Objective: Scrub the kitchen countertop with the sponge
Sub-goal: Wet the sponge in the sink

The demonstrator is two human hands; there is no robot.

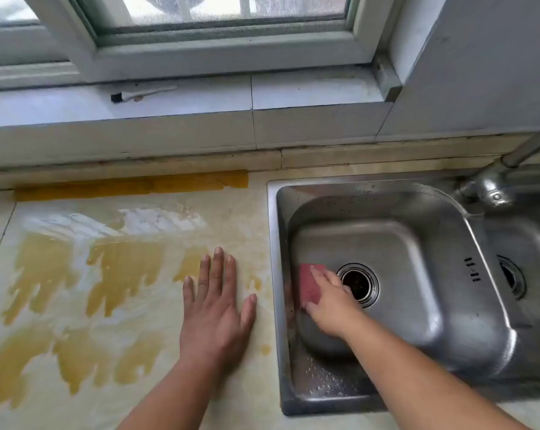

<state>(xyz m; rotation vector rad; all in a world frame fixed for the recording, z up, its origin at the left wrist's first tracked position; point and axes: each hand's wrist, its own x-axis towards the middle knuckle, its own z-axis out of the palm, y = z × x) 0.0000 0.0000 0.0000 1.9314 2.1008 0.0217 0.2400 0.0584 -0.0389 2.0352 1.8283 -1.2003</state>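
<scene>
The beige countertop (157,395) carries wet yellow-brown streaks and pale soapy smears across its left and middle. My left hand (214,308) lies flat on it, fingers spread, just left of the sink. Down in the left sink basin, my right hand (332,301) grips a red sponge (309,283) against the basin's left wall, close to the drain (359,284). My fingers cover the sponge's right part.
The steel sink (386,395) has a second basin (523,268) at the right and a metal faucet (495,184) at the back right. A tiled window ledge (293,91) runs behind, with a small brush (140,94) lying on it.
</scene>
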